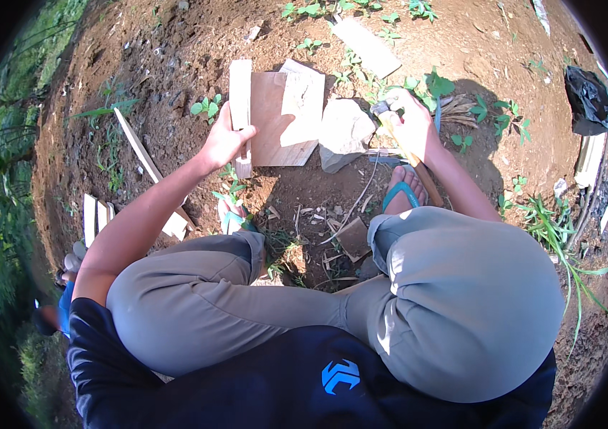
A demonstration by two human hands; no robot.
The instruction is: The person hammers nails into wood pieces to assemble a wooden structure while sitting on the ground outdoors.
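Wooden strip point(241, 89): clamped between thumb and fingers of left hand point(224, 148), along left edge of brown plywood panel point(267, 118), ahead of crossed legs. Wooden-handled tool point(422, 171): gripped near dark end in right hand point(413, 123), well apart from left hand. Between hands: panel and pale stone point(343, 132). Farther out: pale board point(368, 46) on soil; black plastic bag point(588, 100) at far right.
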